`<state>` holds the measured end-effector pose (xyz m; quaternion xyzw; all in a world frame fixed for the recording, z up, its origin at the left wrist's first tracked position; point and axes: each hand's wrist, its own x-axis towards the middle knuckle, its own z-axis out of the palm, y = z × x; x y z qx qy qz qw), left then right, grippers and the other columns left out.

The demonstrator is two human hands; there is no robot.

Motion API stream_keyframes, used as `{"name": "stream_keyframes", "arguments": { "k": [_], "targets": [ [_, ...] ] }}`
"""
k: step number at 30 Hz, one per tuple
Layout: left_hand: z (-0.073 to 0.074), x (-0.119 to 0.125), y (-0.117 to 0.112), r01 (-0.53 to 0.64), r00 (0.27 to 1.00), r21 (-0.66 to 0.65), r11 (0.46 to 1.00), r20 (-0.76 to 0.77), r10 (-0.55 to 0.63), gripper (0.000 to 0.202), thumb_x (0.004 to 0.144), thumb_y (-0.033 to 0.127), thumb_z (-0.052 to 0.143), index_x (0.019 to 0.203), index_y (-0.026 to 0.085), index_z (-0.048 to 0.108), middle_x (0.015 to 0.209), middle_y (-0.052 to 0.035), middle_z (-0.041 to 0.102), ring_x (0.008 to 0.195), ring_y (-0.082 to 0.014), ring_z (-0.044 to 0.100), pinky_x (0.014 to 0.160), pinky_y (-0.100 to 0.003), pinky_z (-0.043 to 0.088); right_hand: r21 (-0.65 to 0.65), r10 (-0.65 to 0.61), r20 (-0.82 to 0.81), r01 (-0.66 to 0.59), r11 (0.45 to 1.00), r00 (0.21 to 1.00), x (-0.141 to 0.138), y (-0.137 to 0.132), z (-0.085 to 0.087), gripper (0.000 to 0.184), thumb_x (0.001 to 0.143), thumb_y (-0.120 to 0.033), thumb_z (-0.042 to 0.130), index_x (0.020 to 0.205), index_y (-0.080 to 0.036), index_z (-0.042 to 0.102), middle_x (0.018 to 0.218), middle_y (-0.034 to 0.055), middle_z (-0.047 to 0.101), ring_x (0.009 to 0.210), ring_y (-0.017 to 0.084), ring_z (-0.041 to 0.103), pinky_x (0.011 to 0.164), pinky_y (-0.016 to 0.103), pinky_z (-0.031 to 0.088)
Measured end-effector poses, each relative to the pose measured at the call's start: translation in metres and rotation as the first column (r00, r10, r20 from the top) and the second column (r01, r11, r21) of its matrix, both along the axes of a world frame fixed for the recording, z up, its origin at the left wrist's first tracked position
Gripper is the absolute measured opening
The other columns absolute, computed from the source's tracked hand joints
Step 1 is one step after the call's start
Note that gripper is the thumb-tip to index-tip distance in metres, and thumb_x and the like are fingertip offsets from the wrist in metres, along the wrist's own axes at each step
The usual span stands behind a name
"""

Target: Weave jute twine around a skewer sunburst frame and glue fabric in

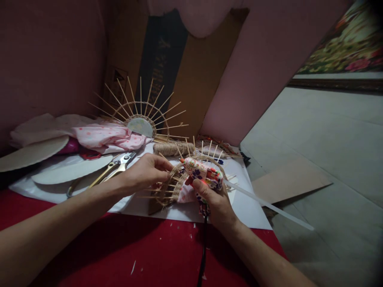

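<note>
My right hand (214, 201) is wrapped round a glue gun (201, 170) with a flower pattern, a clear glue stick (266, 205) trailing out its back to the right. The nozzle points left at a small round frame (170, 191) wound with jute twine, thin wooden sticks radiating from its rim. My left hand (146, 172) pinches the twine at the frame's left upper rim, fingertips close to the nozzle. The frame lies on a white sheet (239, 207) over a red cloth (134, 247).
A finished sunburst mirror (140, 119) with sticks leans against cardboard behind. A spool of jute twine (170, 148), gold scissors (112, 167), pink dotted fabric (101, 137) and white cardboard discs (32, 153) lie at left. A cardboard piece (290, 179) lies on the tiled floor at right.
</note>
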<state>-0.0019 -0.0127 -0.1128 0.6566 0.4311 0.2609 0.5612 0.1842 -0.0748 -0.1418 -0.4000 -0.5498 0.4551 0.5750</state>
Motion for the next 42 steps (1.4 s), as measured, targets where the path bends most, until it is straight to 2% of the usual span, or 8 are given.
{"name": "stream_keyframes", "arguments": {
  "k": [6,13,22,25,30,34,39,42],
  "targets": [
    [0.0007,0.0020,-0.0019,0.021,0.999,0.049,0.999,-0.026,-0.020,0.025,0.066,0.030,0.067,0.080,0.010,0.071,0.061,-0.0027,0.063,0.050,-0.0111,0.052,0.047,-0.023,0.039,-0.028,0.023,-0.025,-0.023,0.999,0.999,-0.0001,-0.0004,0.0006,0.026,0.077,-0.033,0.068,0.103,-0.028,0.070,0.105,0.0028,0.071,0.095,0.023,0.065,0.089,0.042,0.050],
    [0.0008,0.0022,-0.0025,0.027,0.997,0.116,0.993,-0.073,-0.019,0.021,0.066,0.024,0.062,0.080,0.012,0.072,0.061,-0.0031,0.065,0.049,-0.0121,0.053,0.046,-0.023,0.040,-0.063,0.009,-0.059,-0.013,0.998,0.998,-0.0003,-0.0005,-0.0016,0.026,0.075,-0.033,0.070,0.099,-0.024,0.071,0.100,0.0039,0.072,0.094,0.025,0.066,0.087,0.043,0.050],
    [-0.0012,-0.0030,0.0025,0.017,1.000,0.121,0.992,-0.019,-0.015,0.020,0.067,0.019,0.058,0.080,0.012,0.072,0.062,-0.0029,0.064,0.053,-0.0126,0.055,0.050,-0.025,0.044,-0.043,-0.020,0.052,0.022,0.999,0.998,0.0062,0.0000,-0.0044,0.016,0.079,-0.034,0.067,0.090,-0.023,0.072,0.083,0.0026,0.070,0.078,0.020,0.065,0.074,0.035,0.051],
    [-0.0015,-0.0032,0.0034,0.019,1.000,0.116,0.993,-0.014,-0.017,0.024,0.066,0.018,0.058,0.084,0.011,0.072,0.064,-0.0032,0.065,0.053,-0.0126,0.055,0.051,-0.026,0.044,-0.046,-0.020,0.107,0.025,0.999,0.994,0.0070,0.0003,-0.0032,0.013,0.078,-0.034,0.068,0.080,-0.022,0.071,0.077,0.0021,0.069,0.074,0.019,0.063,0.073,0.034,0.050],
    [0.0023,-0.0014,0.0001,-0.006,1.000,0.113,0.994,-0.022,0.009,0.024,0.066,0.020,0.060,0.085,0.010,0.071,0.064,-0.0032,0.064,0.053,-0.0120,0.054,0.049,-0.025,0.042,-0.082,0.006,0.000,-0.006,0.997,1.000,0.0036,-0.0010,-0.0020,0.026,0.073,-0.033,0.073,0.096,-0.023,0.068,0.091,0.0039,0.071,0.080,0.022,0.065,0.075,0.037,0.052],
    [0.0030,-0.0015,-0.0013,0.003,1.000,0.112,0.994,-0.001,-0.003,0.024,0.066,0.021,0.060,0.084,0.008,0.071,0.064,-0.0038,0.064,0.051,-0.0110,0.052,0.048,-0.024,0.040,-0.094,-0.016,0.025,0.018,0.995,1.000,0.0014,-0.0023,0.0004,0.022,0.070,-0.036,0.074,0.086,-0.021,0.070,0.081,0.0029,0.071,0.070,0.019,0.065,0.068,0.034,0.053],
    [0.0007,-0.0031,0.0006,-0.009,1.000,0.125,0.992,-0.002,0.009,0.023,0.066,0.022,0.060,0.081,0.008,0.070,0.062,-0.0027,0.062,0.051,-0.0106,0.051,0.047,-0.024,0.039,-0.088,0.063,0.020,-0.061,0.994,0.998,0.0019,-0.0026,0.0015,0.029,0.072,-0.035,0.073,0.098,-0.022,0.069,0.099,0.0046,0.072,0.098,0.025,0.064,0.088,0.041,0.050],
    [0.0001,-0.0033,0.0006,-0.017,1.000,0.127,0.992,0.000,0.017,0.021,0.066,0.021,0.059,0.080,0.008,0.070,0.061,-0.0020,0.062,0.050,-0.0100,0.051,0.047,-0.023,0.039,-0.096,0.056,0.039,-0.052,0.994,0.998,0.0017,-0.0027,0.0002,0.031,0.073,-0.034,0.072,0.102,-0.022,0.068,0.102,0.0047,0.072,0.100,0.025,0.063,0.092,0.043,0.047]
  ]
}}
